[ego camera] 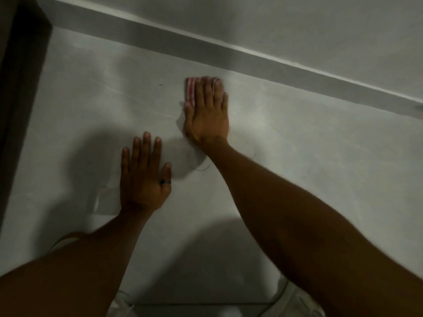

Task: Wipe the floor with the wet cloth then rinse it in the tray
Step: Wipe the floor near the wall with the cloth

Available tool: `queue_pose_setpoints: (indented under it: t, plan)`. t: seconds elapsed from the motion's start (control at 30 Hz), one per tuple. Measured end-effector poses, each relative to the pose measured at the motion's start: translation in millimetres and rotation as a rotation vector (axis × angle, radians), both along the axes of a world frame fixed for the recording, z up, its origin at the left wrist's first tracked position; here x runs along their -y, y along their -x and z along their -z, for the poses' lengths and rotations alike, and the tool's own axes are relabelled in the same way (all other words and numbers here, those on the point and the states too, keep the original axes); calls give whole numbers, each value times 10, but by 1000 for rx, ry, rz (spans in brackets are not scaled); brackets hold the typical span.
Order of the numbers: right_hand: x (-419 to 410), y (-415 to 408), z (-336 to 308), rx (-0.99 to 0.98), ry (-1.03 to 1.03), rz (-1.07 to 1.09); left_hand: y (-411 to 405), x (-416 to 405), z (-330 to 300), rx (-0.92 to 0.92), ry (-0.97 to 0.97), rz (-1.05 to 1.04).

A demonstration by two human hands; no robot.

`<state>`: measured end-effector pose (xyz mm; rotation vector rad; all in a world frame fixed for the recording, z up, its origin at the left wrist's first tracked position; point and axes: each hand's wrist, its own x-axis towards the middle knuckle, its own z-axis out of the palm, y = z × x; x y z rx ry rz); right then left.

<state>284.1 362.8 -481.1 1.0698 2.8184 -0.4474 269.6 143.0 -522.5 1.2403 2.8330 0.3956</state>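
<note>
My right hand [207, 110] lies flat, fingers stretched, pressing a pink-and-white cloth [190, 91] onto the pale grey floor [309, 156]. Only the cloth's left edge and top corner show past my fingers; the remainder is hidden under my palm. My left hand [143, 172] rests flat on the floor nearer to me and to the left, fingers spread, a dark ring on the thumb, holding nothing. No tray is in view.
A grey skirting board [251, 62] and wall run diagonally just beyond the cloth. A dark door frame [20, 88] stands along the left edge. A few loose hairs [199, 167] lie on the floor by my right wrist. My light-clothed knees [295, 300] are at the bottom.
</note>
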Motion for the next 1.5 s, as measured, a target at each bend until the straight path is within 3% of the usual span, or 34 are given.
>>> queue_pose_setpoints:
  t: [0.1,0.2,0.23,0.3,0.33,0.43,0.53,0.57,0.67,0.7,0.77,0.8,0.9,0.93,1.0,1.03,1.13,1.17,1.27,1.3,1.4,1.43,1.5]
  plan:
    - [-36,-107,60,20,8,-299,-2,-15,-8,-16,-13,-5]
    - [-23,-292,20,4,-8,5,-3,-11,-38,6,4,-5]
    - [54,-362,25,1,-11,-47,-6,-12,-44,9,7,-6]
    - [186,-552,89,11,-16,-356,-4,-15,-51,8,12,-7]
    - [219,-635,111,5,-24,-369,-1,-17,-60,23,15,-8]
    - [418,-665,72,-7,-27,75,8,-22,-83,53,12,-11]
    - [604,-813,164,-17,-32,-332,16,-27,-62,34,19,-2]
    - [541,-868,182,-28,-31,-337,20,-27,-58,32,21,0]
    - [506,-927,154,-29,-65,115,18,-14,-61,48,19,0]
    - [578,-961,151,-22,-63,11,12,-17,-65,46,20,-2]
    - [535,-1179,202,-43,-63,-426,16,-24,-74,49,35,-1]
    - [408,-1294,203,-63,-65,-481,19,-30,-90,59,35,4]
    - [165,-1452,145,-3,-97,117,12,-28,-121,69,32,-5]
    - [198,-1469,120,47,-93,113,10,-20,-112,68,32,-8]
    - [137,-1676,145,67,-87,-279,6,-20,-105,76,34,3]
    - [-9,-1771,147,41,-95,-368,5,-25,-106,81,36,8]
    - [-213,-1860,56,63,-83,165,-1,-10,-94,74,28,2]
    - [-127,-1852,47,90,-94,140,-1,-7,-78,65,31,1]
    - [-91,-2040,110,94,-111,-460,-28,-11,-68,37,25,6]
    - [-178,-2029,105,60,-104,-396,-29,-10,-67,33,18,2]
    - [-204,-1657,89,53,-73,295,-32,-5,-60,32,1,-10]
    - [-138,-1498,101,69,-64,389,-34,-7,-68,38,2,-8]
    - [-117,-1201,116,76,-63,348,-30,-19,-89,35,2,-2]
